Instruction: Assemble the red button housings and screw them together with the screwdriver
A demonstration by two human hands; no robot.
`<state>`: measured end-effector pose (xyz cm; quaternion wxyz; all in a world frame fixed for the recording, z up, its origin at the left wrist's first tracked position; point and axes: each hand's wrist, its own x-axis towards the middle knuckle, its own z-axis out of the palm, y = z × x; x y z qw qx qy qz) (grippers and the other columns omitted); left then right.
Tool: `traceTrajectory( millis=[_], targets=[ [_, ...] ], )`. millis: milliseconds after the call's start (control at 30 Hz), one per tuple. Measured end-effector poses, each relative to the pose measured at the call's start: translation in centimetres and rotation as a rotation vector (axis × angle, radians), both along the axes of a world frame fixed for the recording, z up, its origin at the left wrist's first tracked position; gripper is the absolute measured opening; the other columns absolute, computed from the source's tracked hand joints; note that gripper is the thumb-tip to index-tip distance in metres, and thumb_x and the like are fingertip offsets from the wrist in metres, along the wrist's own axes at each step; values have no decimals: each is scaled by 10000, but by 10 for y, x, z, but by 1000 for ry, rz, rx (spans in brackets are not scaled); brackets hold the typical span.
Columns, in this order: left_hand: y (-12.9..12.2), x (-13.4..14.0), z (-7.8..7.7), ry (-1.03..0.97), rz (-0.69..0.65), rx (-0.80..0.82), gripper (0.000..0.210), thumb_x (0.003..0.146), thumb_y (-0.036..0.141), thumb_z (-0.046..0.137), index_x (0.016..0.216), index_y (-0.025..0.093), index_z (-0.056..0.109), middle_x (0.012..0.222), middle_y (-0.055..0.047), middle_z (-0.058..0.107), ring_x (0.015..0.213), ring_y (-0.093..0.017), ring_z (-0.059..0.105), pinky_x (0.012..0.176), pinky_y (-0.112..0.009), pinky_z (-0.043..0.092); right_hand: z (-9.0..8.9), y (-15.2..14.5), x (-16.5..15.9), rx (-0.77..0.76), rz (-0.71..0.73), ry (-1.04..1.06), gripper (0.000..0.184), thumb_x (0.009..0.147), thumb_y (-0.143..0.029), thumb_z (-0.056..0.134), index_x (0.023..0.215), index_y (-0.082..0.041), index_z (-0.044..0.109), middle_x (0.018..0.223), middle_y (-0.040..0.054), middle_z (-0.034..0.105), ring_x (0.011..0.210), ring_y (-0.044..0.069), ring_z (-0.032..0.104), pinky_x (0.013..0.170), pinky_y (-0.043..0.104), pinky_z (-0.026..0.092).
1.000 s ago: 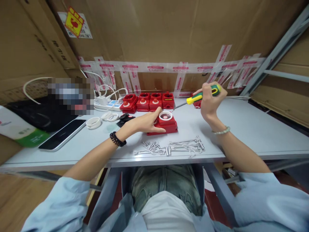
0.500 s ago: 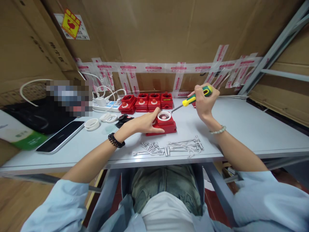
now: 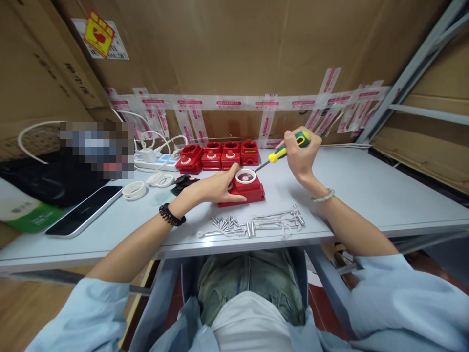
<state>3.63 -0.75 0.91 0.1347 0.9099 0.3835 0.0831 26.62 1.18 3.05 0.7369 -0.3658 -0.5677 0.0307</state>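
Observation:
My left hand (image 3: 223, 187) grips a red plastic housing (image 3: 252, 195) from its left side, thumb along the back and fingers along the front. A white ring (image 3: 245, 176) sits around the round opening on top of the housing, with a dark disc inside. Wrapped round a green and yellow screwdriver (image 3: 277, 154), my right hand (image 3: 303, 154) holds it at a slant. The blade points down to the left, its tip at the right edge of the white ring; whether it touches the ring or the housing, I cannot tell.
Several red housings (image 3: 211, 156) line the back of the table. Loose white rings (image 3: 134, 190), black parts (image 3: 185, 184) and a phone (image 3: 84, 210) lie to the left. Screws (image 3: 225, 223) and metal rods with white cords (image 3: 276, 222) lie near the front edge. A power strip (image 3: 161, 161) stands behind.
The view has shifted slightly, so everything sits a little further left. The screwdriver tip appears slightly lower and closer to the ring's right edge. Both hands keep their hold.

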Motion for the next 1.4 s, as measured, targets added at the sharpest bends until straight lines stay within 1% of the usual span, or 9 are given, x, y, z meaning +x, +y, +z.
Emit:
traceTrajectory(
  millis=[367, 467, 633, 767, 933, 1100, 1233, 1333, 1400],
  targets=[
    [1, -1, -2, -22, -14, 0, 717, 778, 708, 592, 1185, 164, 366, 1066, -130, 621, 826, -248, 620, 659, -312, 412, 2, 3, -3, -13, -17, -157, 267, 836, -344, 598, 654, -253, 424, 561, -28, 507, 519, 141, 546, 521, 317, 483],
    [0, -1, -1, -26, -12, -3, 700, 779, 698, 593, 1182, 170, 367, 1005, -108, 626, 803, -248, 624, 654, -315, 412, 6, 3, -10, -5, -30, -252, 230, 841, -422, 629, 851, -251, 476, 739, -5, 576, 633, 157, 591, 632, 344, 531],
    [0, 0, -1, -9, -11, 14, 663, 785, 689, 601, 1137, 183, 355, 949, -89, 613, 769, -245, 615, 625, -310, 396, 8, 9, -25, -120, -39, -373, 451, 895, -562, 565, 1231, -294, 428, 958, 35, 640, 805, 242, 682, 813, 462, 551],
    [0, 0, 0, 1, -4, 20, 644, 794, 689, 594, 1120, 191, 347, 891, -63, 602, 729, -229, 601, 606, -300, 383, 8, 10, -24, -174, -9, -479, 389, 944, -495, 507, 1280, -315, 430, 956, 31, 653, 831, 244, 687, 841, 458, 546],
    [-1, 0, 0, 6, -2, 16, 634, 798, 656, 614, 1116, 180, 342, 905, -79, 602, 756, -236, 609, 623, -302, 388, 12, 1, -20, -146, 258, -506, 514, 923, -423, 562, 1393, -352, 368, 1228, 42, 643, 940, 207, 684, 855, 414, 575],
    [0, 0, -1, -19, -9, 22, 635, 793, 648, 622, 1128, 182, 352, 898, -76, 605, 783, -247, 623, 640, -307, 404, 20, -3, -22, -116, 243, -630, 554, 908, -330, 569, 1430, -367, 387, 1463, 30, 518, 1106, 252, 661, 962, 459, 539],
    [0, 0, -1, -46, -20, 9, 637, 780, 647, 632, 1131, 183, 372, 865, -63, 608, 767, -242, 623, 640, -309, 410, 24, 0, -14, -219, 330, -649, 610, 877, -184, 490, 1447, -355, 352, 1274, 34, 615, 944, 197, 694, 865, 408, 566],
    [0, 0, -1, -35, -17, 2, 642, 786, 651, 626, 1131, 174, 370, 873, -70, 608, 760, -243, 622, 632, -307, 404, 27, 3, -7, -240, 407, -666, 612, 858, -199, 529, 1434, -324, 364, 1142, 35, 623, 900, 172, 678, 808, 353, 568],
    [0, 0, -1, -36, -19, 7, 646, 782, 654, 627, 1129, 172, 372, 897, -80, 612, 764, -245, 623, 627, -305, 402, 27, 4, -7, -222, 335, -700, 589, 845, -254, 603, 1398, -310, 410, 1022, 20, 639, 779, 165, 655, 777, 357, 559]
  ],
)
